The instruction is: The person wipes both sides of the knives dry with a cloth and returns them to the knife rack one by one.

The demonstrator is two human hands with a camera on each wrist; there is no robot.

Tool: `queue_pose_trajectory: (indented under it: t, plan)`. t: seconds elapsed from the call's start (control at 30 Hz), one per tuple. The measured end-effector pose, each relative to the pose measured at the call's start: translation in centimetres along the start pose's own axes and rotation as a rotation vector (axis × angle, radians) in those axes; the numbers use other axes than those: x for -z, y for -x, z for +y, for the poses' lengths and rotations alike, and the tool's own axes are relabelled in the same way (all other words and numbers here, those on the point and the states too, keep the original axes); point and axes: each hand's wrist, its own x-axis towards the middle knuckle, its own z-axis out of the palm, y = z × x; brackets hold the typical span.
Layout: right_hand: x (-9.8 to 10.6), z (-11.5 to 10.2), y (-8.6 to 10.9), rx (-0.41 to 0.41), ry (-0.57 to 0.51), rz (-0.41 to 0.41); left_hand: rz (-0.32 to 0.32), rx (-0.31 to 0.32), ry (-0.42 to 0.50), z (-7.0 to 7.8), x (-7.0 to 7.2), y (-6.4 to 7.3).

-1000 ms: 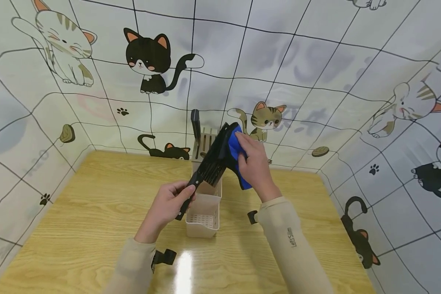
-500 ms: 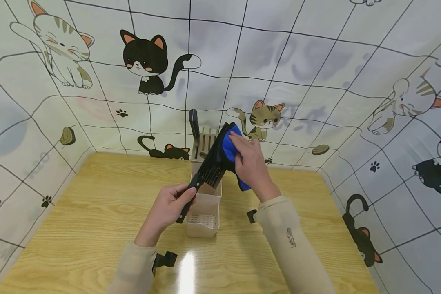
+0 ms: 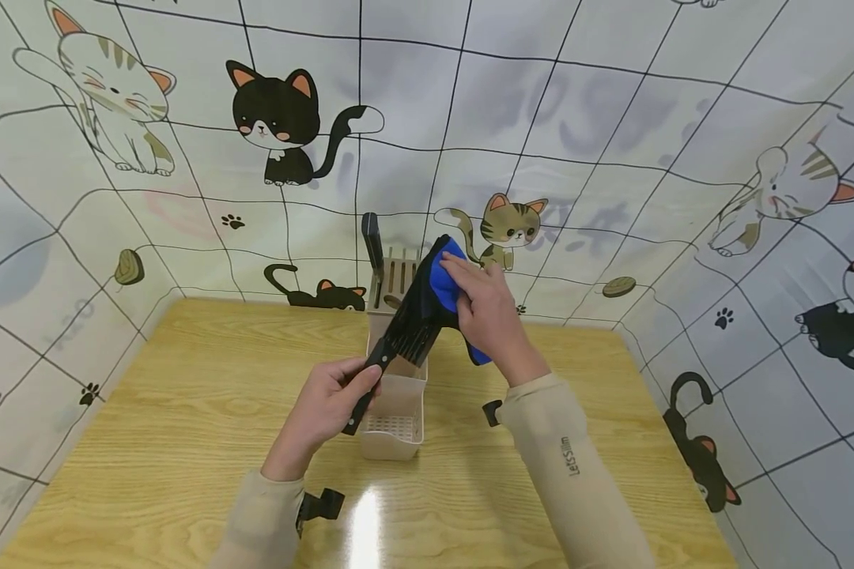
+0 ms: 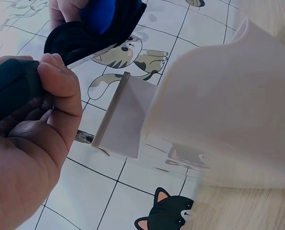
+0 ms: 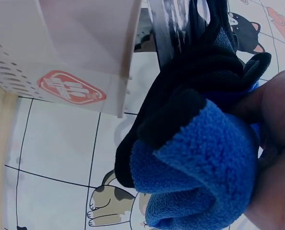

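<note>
My left hand (image 3: pixel 320 403) grips the black riveted handle (image 3: pixel 372 387) of a broad kitchen knife, its blade (image 3: pixel 410 338) slanting up to the right. A blue cloth (image 3: pixel 444 283) with black edging is folded over the blade's upper part and hides the tip. My right hand (image 3: pixel 494 312) holds this cloth against the blade. In the left wrist view the fingers curl round the dark handle (image 4: pixel 13 88). Bunched folds of the cloth (image 5: pixel 204 163) fill the right wrist view, beside a strip of shiny blade (image 5: pixel 171 24).
Behind and below the knife stands a pale plastic holder (image 3: pixel 391 449) with perforated compartments on the wooden table (image 3: pixel 185 442). Another black-handled knife (image 3: pixel 372 241) is upright in its slotted back part. A cat-patterned sheet (image 3: pixel 413 95) surrounds the table's back and sides.
The right hand and cloth have shifted slightly left over the blade. The left hand keeps its grip on the handle, and the head view has moved a little.
</note>
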Motion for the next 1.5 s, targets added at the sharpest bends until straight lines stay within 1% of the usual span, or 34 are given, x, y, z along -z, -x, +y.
queue_pose_trajectory:
  t: [0.17,0.33,0.5,0.73,0.93,1.2,1.4,1.5]
  plan:
    - [0.2,-0.2,-0.3,-0.023,0.0,-0.023,-0.001,0.003,-0.001,0.1,-0.1,-0.1]
    - [-0.4,-0.8,0.2,-0.025,-0.012,-0.052,0.017,0.006,-0.023,0.1,-0.2,-0.2]
    - [-1.4,-1.4,0.8,0.025,-0.001,-0.055,0.041,0.014,-0.044,0.0,-0.2,-0.5]
    - [-1.9,-2.2,1.4,0.089,0.022,-0.053,0.067,0.035,-0.029,-0.1,-0.2,-0.6]
    - [-2.5,-2.7,1.8,0.156,0.078,-0.038,0.089,0.035,-0.023,-0.1,-0.1,-0.7]
    - [-2.7,-3.7,2.0,0.244,0.156,-0.032,0.105,0.028,0.005,-0.1,-0.1,-0.6]
    - [-2.7,-3.8,2.3,0.273,0.174,-0.021,0.131,0.033,0.044,0.2,-0.1,-0.4]
    - [-2.8,-3.5,2.7,0.275,0.194,-0.03,0.155,0.018,0.044,0.2,0.0,-0.4]
